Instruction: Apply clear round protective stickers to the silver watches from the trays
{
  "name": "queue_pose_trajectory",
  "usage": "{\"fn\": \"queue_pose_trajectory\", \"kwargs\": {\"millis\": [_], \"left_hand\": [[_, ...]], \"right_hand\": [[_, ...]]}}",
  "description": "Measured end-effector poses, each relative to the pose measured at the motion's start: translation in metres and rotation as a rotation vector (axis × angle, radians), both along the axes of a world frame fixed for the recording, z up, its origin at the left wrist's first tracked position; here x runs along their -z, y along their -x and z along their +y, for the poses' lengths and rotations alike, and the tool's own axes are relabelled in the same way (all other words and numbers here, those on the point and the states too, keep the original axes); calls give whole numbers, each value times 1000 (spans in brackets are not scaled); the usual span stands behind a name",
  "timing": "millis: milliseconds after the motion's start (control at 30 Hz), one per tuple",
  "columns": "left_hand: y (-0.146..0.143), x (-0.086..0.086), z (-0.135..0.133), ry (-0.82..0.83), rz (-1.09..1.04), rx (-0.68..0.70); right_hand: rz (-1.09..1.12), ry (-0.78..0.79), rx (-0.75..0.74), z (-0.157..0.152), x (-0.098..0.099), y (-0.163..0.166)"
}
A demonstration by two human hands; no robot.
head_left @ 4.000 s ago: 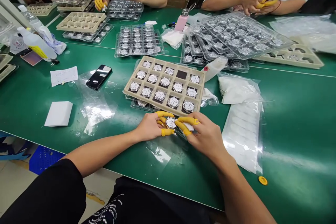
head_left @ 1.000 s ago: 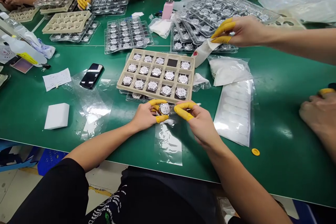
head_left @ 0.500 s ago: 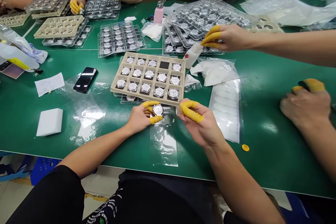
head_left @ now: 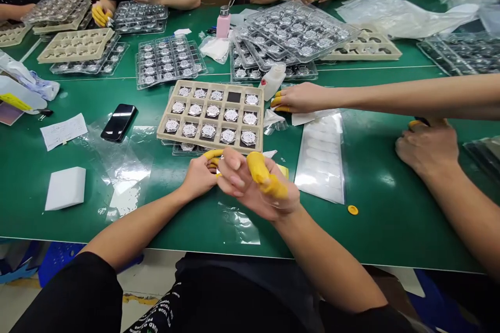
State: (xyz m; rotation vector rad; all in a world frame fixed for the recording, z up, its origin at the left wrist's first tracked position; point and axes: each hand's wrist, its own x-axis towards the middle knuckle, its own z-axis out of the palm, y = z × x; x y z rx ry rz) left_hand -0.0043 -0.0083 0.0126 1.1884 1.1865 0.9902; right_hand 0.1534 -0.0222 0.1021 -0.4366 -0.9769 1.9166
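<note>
My left hand, with yellow finger cots, is pinched shut at the near edge of a beige tray. The round silver watch case it held a moment ago is now hidden behind my right hand. My right hand is turned palm-up in front of the left, fingers curled and cotted thumb and forefinger pressed together; I cannot see what is between them. The tray holds rows of silver watch cases, with one cell empty. A clear film bag lies below my hands.
A co-worker's hand rests beside a white bottle; another hand lies at the right. A phone, a white block, a packet of white pads, a loose yellow cot and clear blister trays are around.
My right hand let go of the watch case, then swung in front of my left hand and turned palm-up. The co-worker's hand came down from the blister trays to the table.
</note>
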Motion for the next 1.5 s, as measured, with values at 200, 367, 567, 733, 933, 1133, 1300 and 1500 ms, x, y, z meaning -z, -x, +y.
{"fn": "queue_pose_trajectory", "kwargs": {"millis": [200, 367, 567, 733, 933, 1133, 1300, 1500], "left_hand": [[-3, 9, 0, 11, -11, -7], [-2, 11, 0, 11, -29, 16], [-2, 9, -1, -4, -37, 31], [-2, 7, -1, 10, -33, 33], [-3, 3, -1, 43, -17, 38], [-3, 1, -1, 61, 2, 36], [-3, -2, -1, 71, 3, 36], [-3, 1, -2, 56, 1, 37]], "right_hand": [[-708, -172, 443, 20, 31, -36], [-937, -131, 435, 19, 50, -42], [-854, 104, 340, 15, 54, -29], [-817, 192, 374, 16, 62, -24], [-798, 189, 397, 18, 68, -21], [-802, 186, 422, 16, 70, -19], [-813, 172, 412, 16, 72, -20], [-824, 175, 423, 17, 73, -21]]}}
